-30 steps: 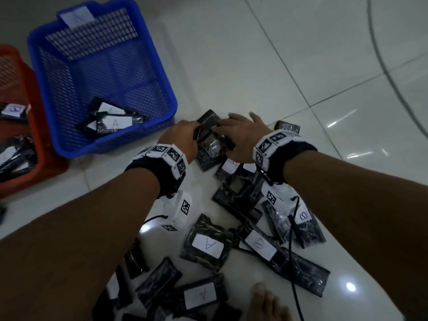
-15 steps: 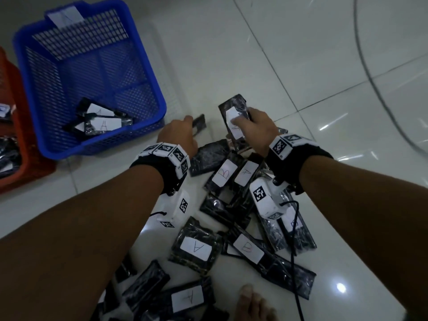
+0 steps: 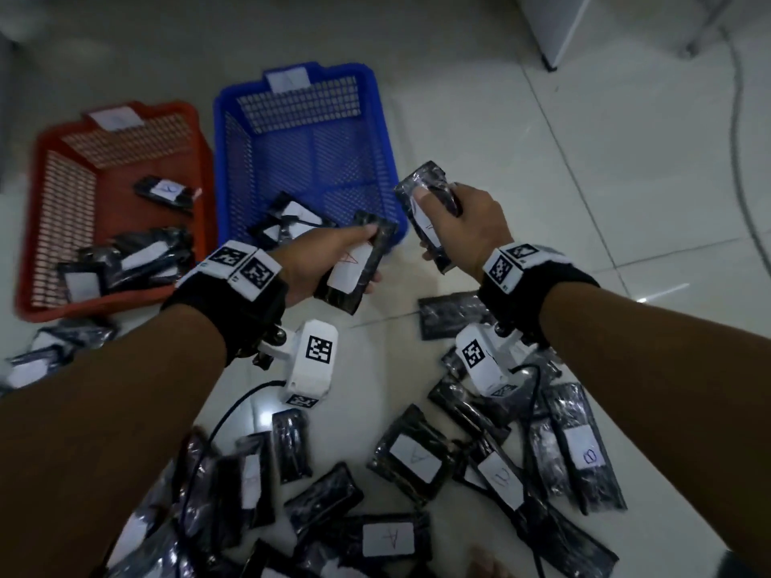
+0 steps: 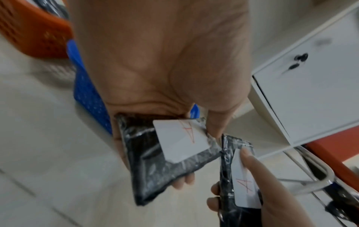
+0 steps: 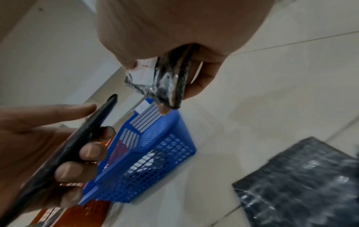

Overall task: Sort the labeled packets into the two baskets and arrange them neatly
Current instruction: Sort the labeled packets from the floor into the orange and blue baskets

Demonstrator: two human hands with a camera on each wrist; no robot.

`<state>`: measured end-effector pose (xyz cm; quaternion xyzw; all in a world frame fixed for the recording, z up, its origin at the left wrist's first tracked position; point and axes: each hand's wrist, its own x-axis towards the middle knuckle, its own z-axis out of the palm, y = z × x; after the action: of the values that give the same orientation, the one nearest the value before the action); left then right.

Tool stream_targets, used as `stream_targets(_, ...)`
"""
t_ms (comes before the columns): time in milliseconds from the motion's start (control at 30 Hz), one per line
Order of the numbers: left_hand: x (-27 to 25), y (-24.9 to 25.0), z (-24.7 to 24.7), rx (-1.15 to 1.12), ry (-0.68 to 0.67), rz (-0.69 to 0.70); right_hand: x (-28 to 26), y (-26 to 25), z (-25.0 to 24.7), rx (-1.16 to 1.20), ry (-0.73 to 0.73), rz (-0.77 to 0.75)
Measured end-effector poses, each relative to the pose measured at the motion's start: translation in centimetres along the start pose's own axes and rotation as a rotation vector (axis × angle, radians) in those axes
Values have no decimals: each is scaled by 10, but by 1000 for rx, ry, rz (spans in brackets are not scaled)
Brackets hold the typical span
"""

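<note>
Two packets marked A are held off the floor, one gripped in the left hand (image 3: 321,260) as the left packet (image 3: 354,264), long axis toward 1 o'clock, the other clamped under the right hand's (image 3: 471,227) thumb as the right packet (image 3: 425,214), long axis near 12. The blue basket (image 3: 388,160), tagged with a card that seems to read A, lies at 12 o'clock from the left hand, nearer than to the right, so its near rim must be cleared. The red basket (image 3: 200,131) sits at 9 o'clock of the blue one, and loose packets (image 3: 413,456) are scattered at 6.

Red "A" on left-held packet (image 4: 167,155), red "A" on right-held packet (image 4: 240,184), "B" on floor packet (image 3: 584,448)
</note>
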<state>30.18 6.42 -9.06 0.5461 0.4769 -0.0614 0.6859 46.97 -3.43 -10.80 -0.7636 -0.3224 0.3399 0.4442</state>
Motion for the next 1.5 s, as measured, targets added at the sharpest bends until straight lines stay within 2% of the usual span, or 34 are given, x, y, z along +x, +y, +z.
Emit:
stream_targets(133, -29, -11, -59, -26, 216, 79, 6, -33, 41, -185, -42, -149)
stream_targets(267, -50, -33, -110, -20, 470, 146, 12, -53, 84, -256, -94, -271)
stream_targets(367, -49, -42, -139, 322, 643, 243, 18, -61, 97, -391, -107, -352)
stream_targets(467, -32, -31, -143, 711, 715, 346, 32, -61, 94, -531, -74, -469)
stream_targets(567, -3, -20, -128, 912, 674, 462, 43, -49, 89, -647, -82, -522)
stream_targets(633, 18, -23, -117, 1004, 609, 487, 45, -40, 85, -676, -124, -538)
stream_targets(733, 35, -31, -106, 1086, 561, 511, 47, -32, 78, -834, -310, -582)
stream_targets(800, 42, -39, -109, 1142, 555, 478, 51, -32, 75, -935, -458, -526)
stream_targets(867, 43, -48, -117, 1171, 541, 433, 52, -30, 78, -953, -505, -478)
stream_targets(1033, 35, -51, -124, 1271, 697, 590, 50, -22, 95, -1055, -492, -425)
stream_targets(1200, 12, -35, -89, 1136, 695, 733, 40, -22, 88, -977, -266, -411)
stream_targets(1367, -2, -27, -26, 1069, 513, 767, 11, -15, 39, -886, -130, -386)
stream_targets(1500, 14, -30, 4, 1086, 368, 776, -12, 6, 6, -922, -105, -304)
